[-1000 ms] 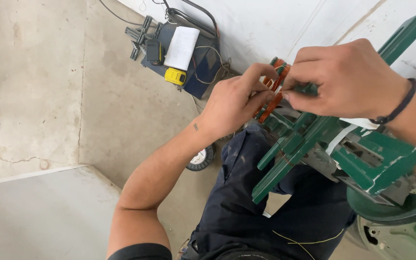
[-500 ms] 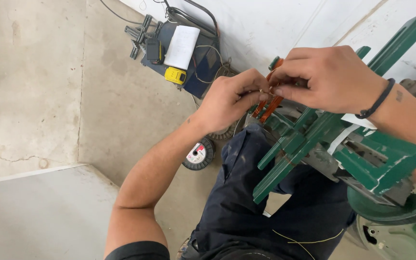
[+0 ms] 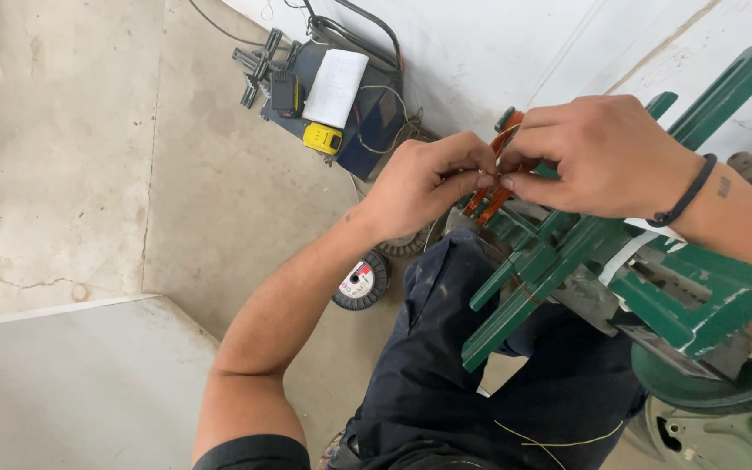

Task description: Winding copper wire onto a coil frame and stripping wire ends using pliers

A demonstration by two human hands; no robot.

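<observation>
- I see my left hand (image 3: 424, 187) and right hand (image 3: 598, 152) pinched shut on the copper wire coil (image 3: 496, 178), fingertips meeting to keep its strands bunched.
- The coil sits between both hands on the green winding frame (image 3: 567, 261), which braces it.
- A wire spool (image 3: 360, 280) lies below my left wrist.

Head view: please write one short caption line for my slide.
Both hands, left hand and right hand, pinch an orange wire coil on a green metal frame above a concrete floor.
</observation>
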